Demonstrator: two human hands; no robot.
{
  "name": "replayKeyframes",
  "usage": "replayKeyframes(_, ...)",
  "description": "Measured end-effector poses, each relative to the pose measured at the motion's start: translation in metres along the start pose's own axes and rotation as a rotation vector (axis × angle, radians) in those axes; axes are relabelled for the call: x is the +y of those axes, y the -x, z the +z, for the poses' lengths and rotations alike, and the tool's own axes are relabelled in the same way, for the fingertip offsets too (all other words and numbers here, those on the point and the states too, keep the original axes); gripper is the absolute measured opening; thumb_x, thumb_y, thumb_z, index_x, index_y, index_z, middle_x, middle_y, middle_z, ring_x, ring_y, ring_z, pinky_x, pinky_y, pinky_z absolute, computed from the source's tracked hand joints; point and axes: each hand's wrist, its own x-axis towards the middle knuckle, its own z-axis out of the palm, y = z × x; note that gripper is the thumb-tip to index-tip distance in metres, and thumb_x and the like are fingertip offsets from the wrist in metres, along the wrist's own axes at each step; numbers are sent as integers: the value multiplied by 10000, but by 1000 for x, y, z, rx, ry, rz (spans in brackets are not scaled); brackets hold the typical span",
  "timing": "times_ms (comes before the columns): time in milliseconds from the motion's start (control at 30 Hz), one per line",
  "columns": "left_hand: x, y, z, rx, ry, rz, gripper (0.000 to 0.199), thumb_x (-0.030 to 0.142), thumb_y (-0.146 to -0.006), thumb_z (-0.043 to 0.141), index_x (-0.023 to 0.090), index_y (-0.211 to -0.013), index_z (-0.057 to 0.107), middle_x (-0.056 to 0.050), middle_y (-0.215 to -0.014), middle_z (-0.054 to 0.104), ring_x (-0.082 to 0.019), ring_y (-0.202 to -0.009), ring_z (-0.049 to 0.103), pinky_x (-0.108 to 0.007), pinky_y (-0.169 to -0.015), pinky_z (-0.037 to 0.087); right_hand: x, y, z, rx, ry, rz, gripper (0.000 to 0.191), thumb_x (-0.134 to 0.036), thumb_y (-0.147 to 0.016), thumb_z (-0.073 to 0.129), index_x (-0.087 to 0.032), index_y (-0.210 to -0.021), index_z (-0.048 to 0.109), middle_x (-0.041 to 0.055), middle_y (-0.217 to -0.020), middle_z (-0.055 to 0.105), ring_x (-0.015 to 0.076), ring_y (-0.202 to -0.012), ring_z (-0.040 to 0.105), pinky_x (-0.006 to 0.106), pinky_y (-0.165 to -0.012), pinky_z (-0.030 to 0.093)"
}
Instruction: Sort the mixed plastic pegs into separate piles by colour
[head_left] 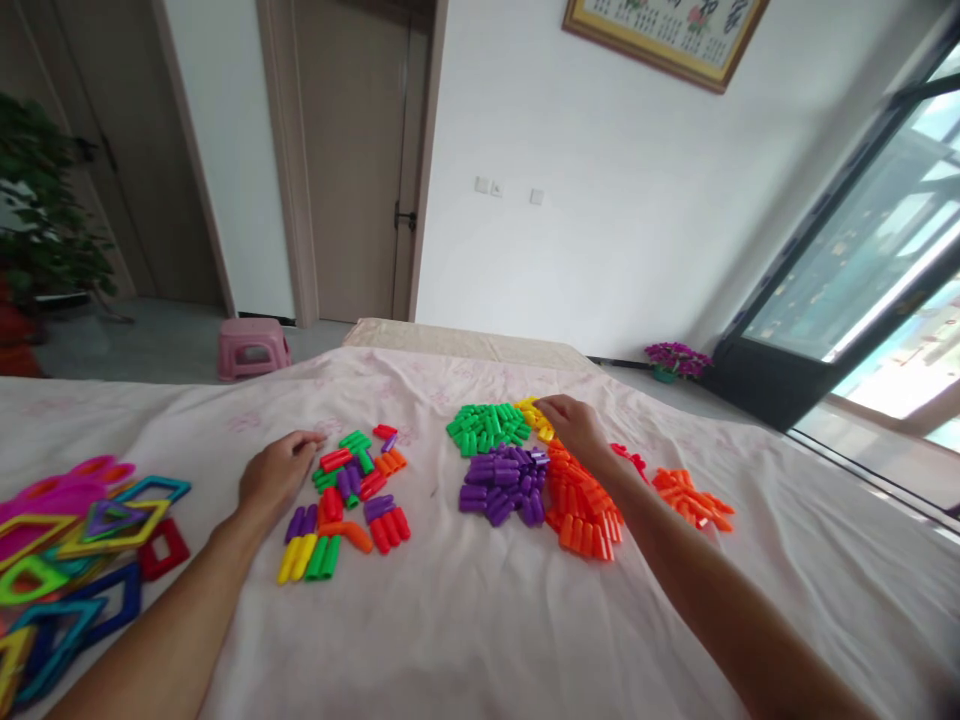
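My left hand (276,474) rests on the cloth at the left edge of a mixed group of plastic building pieces (350,471), its fingers loosely stretched and holding nothing visible. Red, green, purple, orange and yellow pieces lie in that group. My right hand (574,428) is closed, fingertips together at the small pile of yellow pieces (537,420); whatever is between them is hidden. Left of that pile lies a heap of green pieces (486,428). Nearer me are a purple heap (504,486) and an orange heap (581,500), the latter partly under my right wrist.
Colourful magnetic-tile frames (112,528) lie overlapping at the far left. Beyond my right forearm are some red pieces (628,460) and another orange pile (691,497). A wrinkled pale pink cloth (450,620) covers the surface. A pink stool (253,347) stands on the floor behind.
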Motion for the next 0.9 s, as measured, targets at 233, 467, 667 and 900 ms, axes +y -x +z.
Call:
replayKeyframes(233,0,0,0,-22,65,-28,349,423,-883,479,329,-1088,745,23,-1118,769,-236,-996,687,-297,-764,468,-121,43,100,-479,-40,-420,311,-143,-886,586,-203,-1160,722,73,-1163,727,210,-1101,643,325,-997,452)
replayKeyframes(467,7,4,-5,-18,47,-41,359,444,-877,477,335,-1091,745,15,-1118,767,-249,-988,683,-304,-741,453,-176,45,152,-583,60,-448,225,-338,-921,631,-216,-1081,731,85,-1115,692,233,-1079,640,320,-892,496)
replayKeyframes(667,9,6,-7,-34,33,-40,378,448,-874,470,324,-1104,744,0,-1120,766,-257,-966,682,-305,-724,456,-191,40,163,-632,206,-445,259,-379,-920,605,-217,-1108,682,98,-1145,646,242,-976,664,331,-755,523)
replayKeyframes(900,3,1,-6,-73,3,-43,423,508,-865,476,317,-1133,743,-49,-1145,751,-303,-945,675,-351,-736,483,-179,44,158,-507,154,-570,244,-394,-971,521,-211,-1029,671,74,-1050,685,226,-927,659,333,-772,517)
